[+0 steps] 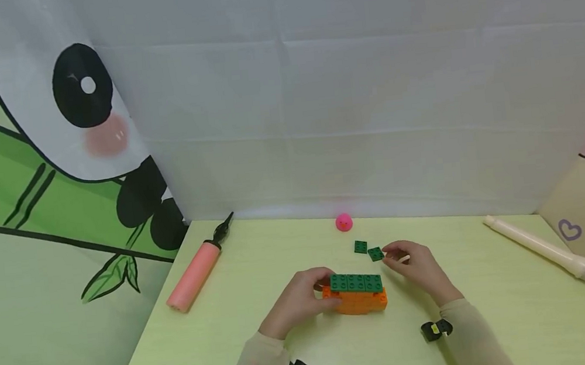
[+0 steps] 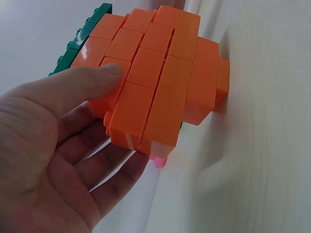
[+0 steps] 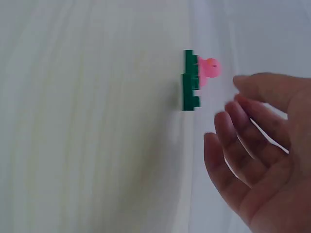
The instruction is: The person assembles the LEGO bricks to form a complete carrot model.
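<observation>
My left hand (image 1: 302, 300) grips a block of stacked orange toy bricks (image 1: 361, 303) by its left end, thumb on the near face and fingers behind. A row of green bricks (image 1: 356, 282) tops the block. The left wrist view shows the orange bricks (image 2: 150, 73) in stepped layers, narrowing toward the table. Two small loose green bricks (image 1: 360, 247) lie side by side farther back. Beside the nearer one (image 1: 376, 254) is my right hand (image 1: 418, 263), its fingers bent and parted. In the right wrist view, a gap shows between these fingers (image 3: 224, 131) and the green bricks (image 3: 188, 92).
A small pink toy duck (image 1: 344, 222) stands near the table's back edge. To the left lies a pink hand pump (image 1: 195, 275) with a black nozzle. A long cream-coloured tube (image 1: 542, 248) lies on the right. White cloth (image 1: 370, 110) hangs behind the table (image 1: 522, 313).
</observation>
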`<state>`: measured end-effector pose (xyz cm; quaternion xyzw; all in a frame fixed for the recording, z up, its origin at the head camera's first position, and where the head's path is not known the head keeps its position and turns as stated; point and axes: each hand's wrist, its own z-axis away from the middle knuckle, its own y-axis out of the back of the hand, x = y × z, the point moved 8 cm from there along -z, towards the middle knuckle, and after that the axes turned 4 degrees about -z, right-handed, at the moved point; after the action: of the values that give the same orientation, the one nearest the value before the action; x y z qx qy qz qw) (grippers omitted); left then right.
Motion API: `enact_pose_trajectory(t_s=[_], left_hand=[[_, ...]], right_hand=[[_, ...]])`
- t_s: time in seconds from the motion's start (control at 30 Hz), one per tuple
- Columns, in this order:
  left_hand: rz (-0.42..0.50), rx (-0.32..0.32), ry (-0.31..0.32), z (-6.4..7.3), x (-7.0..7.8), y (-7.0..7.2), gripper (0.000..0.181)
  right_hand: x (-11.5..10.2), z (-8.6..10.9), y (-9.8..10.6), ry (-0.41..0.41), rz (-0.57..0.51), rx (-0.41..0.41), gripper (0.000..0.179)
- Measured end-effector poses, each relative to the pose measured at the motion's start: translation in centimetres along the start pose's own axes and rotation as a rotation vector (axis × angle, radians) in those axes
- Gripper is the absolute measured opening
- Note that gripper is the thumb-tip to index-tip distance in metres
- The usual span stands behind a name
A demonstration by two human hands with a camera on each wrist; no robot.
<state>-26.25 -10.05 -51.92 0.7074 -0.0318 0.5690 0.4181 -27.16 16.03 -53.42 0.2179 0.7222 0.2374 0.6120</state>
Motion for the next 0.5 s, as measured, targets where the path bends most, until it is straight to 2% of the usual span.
enact_pose_trajectory(t_s=[0.1, 0.23, 0.37, 0.5], left_hand=[[-0.001, -0.001, -0.006, 0.0, 0.0, -0.1, 0.026], [-0.001, 0.001, -0.011, 0.1, 0.0, -0.1, 0.026], [-0.009, -0.001, -0.018, 0.0, 0.2, -0.2, 0.026], [-0.023, 0.005, -0.026, 0.1, 0.4, -0.1, 0.026]], right_hand=[[0.5, -1.1, -0.5, -0.006, 0.054, 0.010, 0.034], [0.5, -2.2, -1.2, -0.024, 0.093, -0.031, 0.039], [0.7, -2.6, -1.7, -0.062, 0.132, -0.073, 0.038], [0.7, -2.8, -1.9, -0.050, 0.162, -0.088, 0.039]])
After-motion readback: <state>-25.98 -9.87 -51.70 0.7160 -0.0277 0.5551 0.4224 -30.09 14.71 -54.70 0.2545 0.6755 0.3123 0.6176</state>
